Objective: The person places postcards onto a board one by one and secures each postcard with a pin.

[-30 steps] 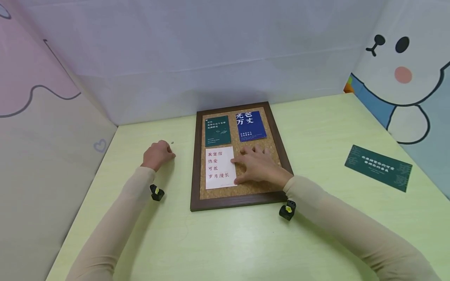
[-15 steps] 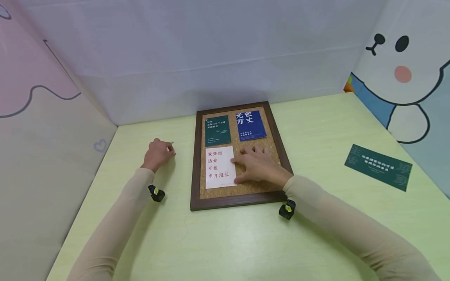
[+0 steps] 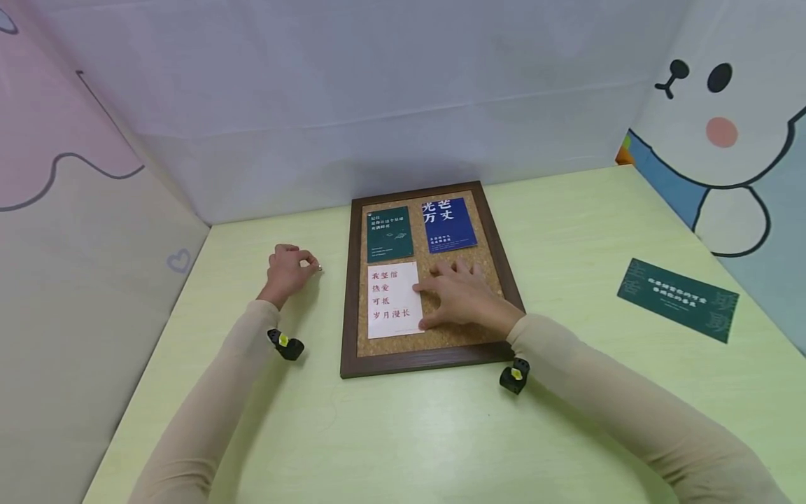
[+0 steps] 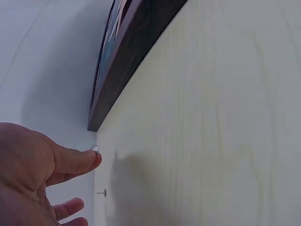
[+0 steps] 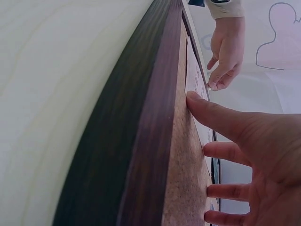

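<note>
My left hand [image 3: 291, 271] is just above the table left of the corkboard [image 3: 390, 346], pinching a small silver thumbtack [image 4: 95, 148] between thumb and forefinger. Another thumbtack [image 4: 104, 192] stands on the table, pin up, below that hand in the left wrist view; the hand hides it in the head view. With fingers spread, my right hand [image 3: 462, 297] rests on the corkboard, its thumb and forefinger touching the right edge of a white card [image 3: 393, 301] with red writing. Above that card are a dark green card [image 3: 389, 234] and a blue card [image 3: 450, 227].
A long green card [image 3: 679, 299] lies on the pale table [image 3: 409, 434] at the right. The corkboard's dark wooden frame [image 5: 150, 113] is raised above the tabletop. A white cloth wall [image 3: 378, 91] stands behind the table, with printed side walls.
My left hand has lifted slightly and moved a little right, and the thumbtack now shows at its fingertips. My right hand and the cards have stayed in place.
</note>
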{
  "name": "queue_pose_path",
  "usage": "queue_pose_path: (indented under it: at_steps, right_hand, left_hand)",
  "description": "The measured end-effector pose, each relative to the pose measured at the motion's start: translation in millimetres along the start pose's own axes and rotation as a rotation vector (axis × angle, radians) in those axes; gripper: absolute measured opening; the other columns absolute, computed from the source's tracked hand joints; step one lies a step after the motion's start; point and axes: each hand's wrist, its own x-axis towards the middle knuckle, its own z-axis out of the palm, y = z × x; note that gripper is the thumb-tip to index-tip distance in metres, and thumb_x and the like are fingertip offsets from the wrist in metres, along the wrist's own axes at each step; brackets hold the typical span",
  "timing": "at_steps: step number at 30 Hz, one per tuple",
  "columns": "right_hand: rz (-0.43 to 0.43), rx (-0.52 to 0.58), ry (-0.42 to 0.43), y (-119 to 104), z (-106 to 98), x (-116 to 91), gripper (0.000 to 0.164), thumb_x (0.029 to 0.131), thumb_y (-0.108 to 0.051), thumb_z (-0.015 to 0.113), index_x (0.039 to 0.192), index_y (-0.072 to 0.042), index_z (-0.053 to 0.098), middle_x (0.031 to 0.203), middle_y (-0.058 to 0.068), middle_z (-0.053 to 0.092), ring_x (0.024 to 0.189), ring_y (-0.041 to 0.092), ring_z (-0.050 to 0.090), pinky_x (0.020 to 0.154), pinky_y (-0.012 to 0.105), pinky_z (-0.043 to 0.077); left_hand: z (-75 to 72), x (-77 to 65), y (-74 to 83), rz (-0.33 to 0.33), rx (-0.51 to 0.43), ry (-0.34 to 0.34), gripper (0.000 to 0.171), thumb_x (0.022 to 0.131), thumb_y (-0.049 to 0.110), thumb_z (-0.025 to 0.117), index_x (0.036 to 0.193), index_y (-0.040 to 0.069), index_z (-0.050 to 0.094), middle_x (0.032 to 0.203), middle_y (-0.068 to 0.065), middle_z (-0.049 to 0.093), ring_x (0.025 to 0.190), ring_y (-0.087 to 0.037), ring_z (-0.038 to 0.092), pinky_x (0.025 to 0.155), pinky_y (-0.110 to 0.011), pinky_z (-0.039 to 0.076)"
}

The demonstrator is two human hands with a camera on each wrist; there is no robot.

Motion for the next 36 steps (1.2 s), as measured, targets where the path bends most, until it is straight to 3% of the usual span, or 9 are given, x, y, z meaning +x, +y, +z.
queue_pose_path:
  at_steps: [5, 12, 15, 26, 36]
  right_hand:
    - [0.001, 0.0, 0.0, -0.9, -0.3, -0.5, 0.072, 0.073, -0.056, 0.08, 0.136, -0.03, 0.059, 0.148, 0.01, 0.042, 0.13, 0.038, 0.034, 0.105, 0.063, 0.021]
    - [0.005, -0.008, -0.008, -2.2, -0.5, -0.7, 0.072, 0.073, -0.057, 0.079, 0.137, -0.03, 0.058, 0.149, 0.01, 0.041, 0.13, 0.038, 0.034, 0.106, 0.064, 0.021]
    - [0.008, -0.018, -0.008, -2.2, -0.3, -0.8, 0.072, 0.073, -0.057, 0.079, 0.137, -0.031, 0.058, 0.149, 0.01, 0.041, 0.13, 0.038, 0.034, 0.106, 0.064, 0.021]
    - [0.007, -0.022, -0.005, -2.3, 0.2, -1.2, 0.072, 0.073, -0.057, 0.079, 0.137, -0.031, 0.058, 0.148, 0.01, 0.041, 0.129, 0.037, 0.035, 0.104, 0.062, 0.024]
    - [0.004, -0.02, 0.001, -2.5, -1.2, -1.5, 0.072, 0.073, -0.057, 0.079, 0.137, -0.031, 0.058, 0.149, 0.01, 0.041, 0.129, 0.037, 0.035, 0.103, 0.062, 0.024]
  left_hand:
    - [5.0, 2.7, 1.7, -0.005, -0.073, 0.017, 0.023, 0.096, 0.023, 0.059, 0.1, 0.002, 0.068, 0.157, -0.023, 0.017, 0.142, -0.051, 0.014, 0.106, -0.067, 0.021]
    - [13.3, 6.8, 12.6, -0.019, -0.26, -0.042, 0.023, 0.095, 0.021, 0.06, 0.101, 0.0, 0.066, 0.161, -0.017, 0.009, 0.144, -0.047, 0.01, 0.107, -0.059, 0.029]
    - [17.3, 7.7, 23.1, -0.011, -0.303, -0.061, 0.023, 0.094, 0.02, 0.06, 0.1, -0.001, 0.065, 0.161, -0.016, 0.009, 0.145, -0.046, 0.007, 0.11, -0.058, 0.026]
    - [28.7, 2.2, 53.8, -0.02, -0.384, -0.118, 0.018, 0.096, 0.019, 0.06, 0.096, 0.002, 0.066, 0.162, -0.012, 0.008, 0.148, -0.042, 0.003, 0.114, -0.056, 0.026]
    - [37.2, 1.4, 66.3, -0.005, -0.405, -0.172, 0.016, 0.095, 0.016, 0.062, 0.095, 0.001, 0.065, 0.163, -0.012, 0.006, 0.149, -0.04, 0.008, 0.116, -0.056, 0.023]
